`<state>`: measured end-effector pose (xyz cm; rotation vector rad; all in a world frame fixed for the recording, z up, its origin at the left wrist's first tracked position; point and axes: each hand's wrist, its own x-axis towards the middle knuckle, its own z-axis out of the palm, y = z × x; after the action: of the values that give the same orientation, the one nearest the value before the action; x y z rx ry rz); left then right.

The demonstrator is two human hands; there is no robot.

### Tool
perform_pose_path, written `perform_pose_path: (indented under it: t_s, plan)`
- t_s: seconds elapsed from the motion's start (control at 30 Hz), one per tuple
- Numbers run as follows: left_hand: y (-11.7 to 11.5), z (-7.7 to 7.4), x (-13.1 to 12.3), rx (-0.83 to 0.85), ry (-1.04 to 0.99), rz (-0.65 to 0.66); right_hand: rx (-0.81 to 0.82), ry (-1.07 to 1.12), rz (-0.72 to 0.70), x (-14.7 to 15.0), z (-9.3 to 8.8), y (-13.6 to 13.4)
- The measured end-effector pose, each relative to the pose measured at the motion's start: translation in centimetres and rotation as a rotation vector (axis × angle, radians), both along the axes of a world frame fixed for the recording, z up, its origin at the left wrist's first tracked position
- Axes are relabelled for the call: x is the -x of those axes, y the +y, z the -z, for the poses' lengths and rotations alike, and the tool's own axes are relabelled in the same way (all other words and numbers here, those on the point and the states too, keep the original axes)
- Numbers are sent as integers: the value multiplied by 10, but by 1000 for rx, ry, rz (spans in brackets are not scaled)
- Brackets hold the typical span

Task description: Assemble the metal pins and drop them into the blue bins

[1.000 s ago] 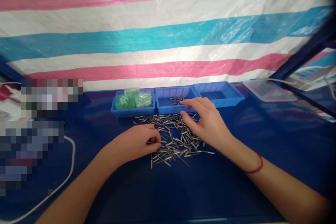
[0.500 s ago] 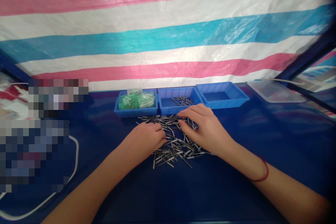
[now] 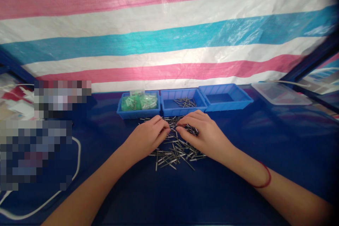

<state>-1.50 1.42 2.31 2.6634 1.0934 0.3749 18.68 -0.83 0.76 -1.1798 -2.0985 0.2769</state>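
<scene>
A loose pile of blind rivets [image 3: 174, 152], silver with thin dark stems, is spread over the dark blue table. My left hand [image 3: 149, 135] rests at the pile's left side, fingers curled and thumb tip close to the index finger. Opposite it, my right hand [image 3: 202, 130] arches over the right side, its thumb and index tips drawn near each other. The two sets of fingertips face one another across a small gap. Whatever either pinch holds is too small to make out. Behind the pile, the middle blue bin [image 3: 169, 107] contains some more rivets [image 3: 185, 102].
The left blue bin [image 3: 137, 113] holds green and clear bags [image 3: 136, 101] of parts. A right blue bin [image 3: 227, 104] adjoins the middle one. Farther right lies a translucent plastic lid [image 3: 280, 93]. A white cable [image 3: 76, 162] loops at left; a striped sheet [image 3: 164, 39] hangs behind.
My left hand has lifted slightly, its thumb and index tips turning toward the right hand. The right hand's thumb and index finger have drawn closer together, and the hand has shifted slightly left.
</scene>
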Motion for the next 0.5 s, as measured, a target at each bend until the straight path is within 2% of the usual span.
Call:
perform_pose_path:
  t_s: [0.17, 0.33, 0.5]
  plan:
    - [-5, 1, -5, 83, -226, -22, 92, 151, -37, 5, -3, -4]
    - [-9, 5, -10, 124, -302, -60, 154, 276, -11, 7, -3, -6]
    - [-9, 6, -10, 174, -328, -31, 148, 306, -6, 6, -4, -7]
